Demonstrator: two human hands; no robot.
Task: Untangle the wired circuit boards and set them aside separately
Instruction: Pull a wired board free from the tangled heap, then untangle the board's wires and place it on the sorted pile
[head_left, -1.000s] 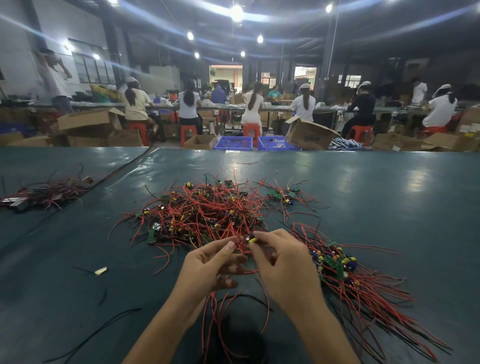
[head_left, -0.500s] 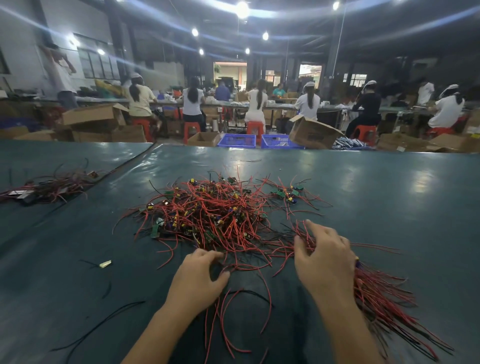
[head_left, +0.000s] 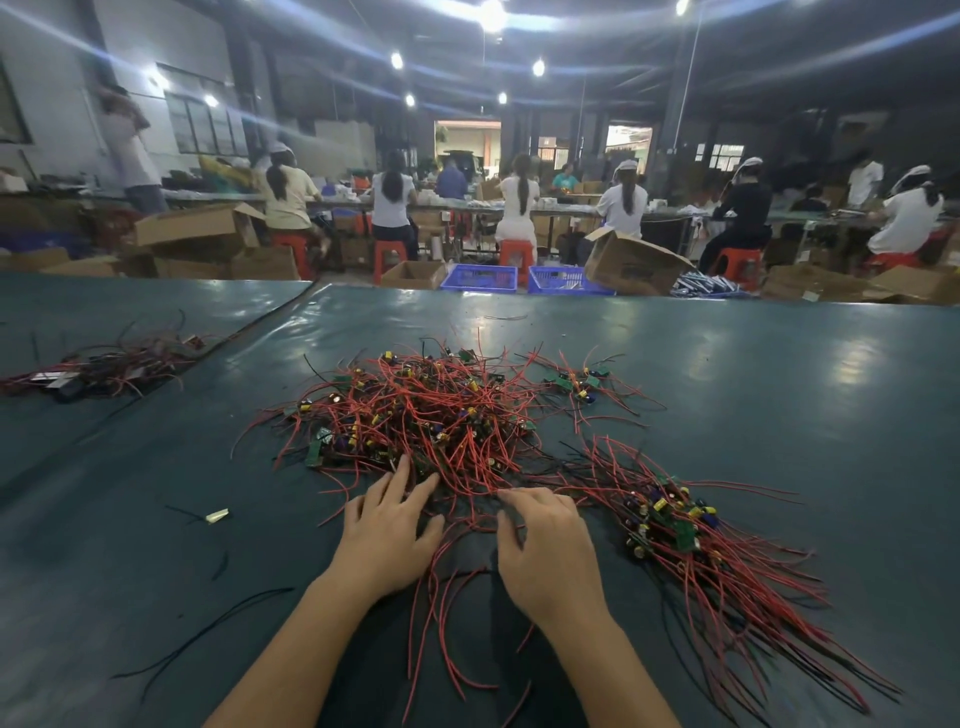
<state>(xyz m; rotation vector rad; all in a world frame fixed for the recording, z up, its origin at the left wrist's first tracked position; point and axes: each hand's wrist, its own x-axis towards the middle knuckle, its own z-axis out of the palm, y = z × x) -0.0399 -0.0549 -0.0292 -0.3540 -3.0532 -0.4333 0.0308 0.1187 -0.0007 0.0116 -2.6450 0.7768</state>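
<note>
middle of the green tabletop (head_left: 727, 389): a tangled pile (head_left: 431, 415) of small green circuit boards on red wires, ends sticking out every way, no single long axis. just right of it, a combed bundle (head_left: 670, 525), boards gathered at its upper-left end, wires trailing long toward the lower right corner. near the pile's far right edge, a small cluster (head_left: 576, 382) of a few more boards. far left, well apart, a separate heap (head_left: 104, 364).

left grip (head_left: 387, 535) palm down at the pile's near edge, fingers apart and straight, tips touching wires. right grip (head_left: 545, 545) just beside it, fingers bent down onto red strands between pile and bundle; cannot tell whether clamped on any. loose red wires (head_left: 441, 623) between the forearms, lengthwise toward the near edge.

past the tabletop, two blue baskets (head_left: 480, 278), contents too blurred to name, and open cardboard boxes (head_left: 197, 223).
</note>
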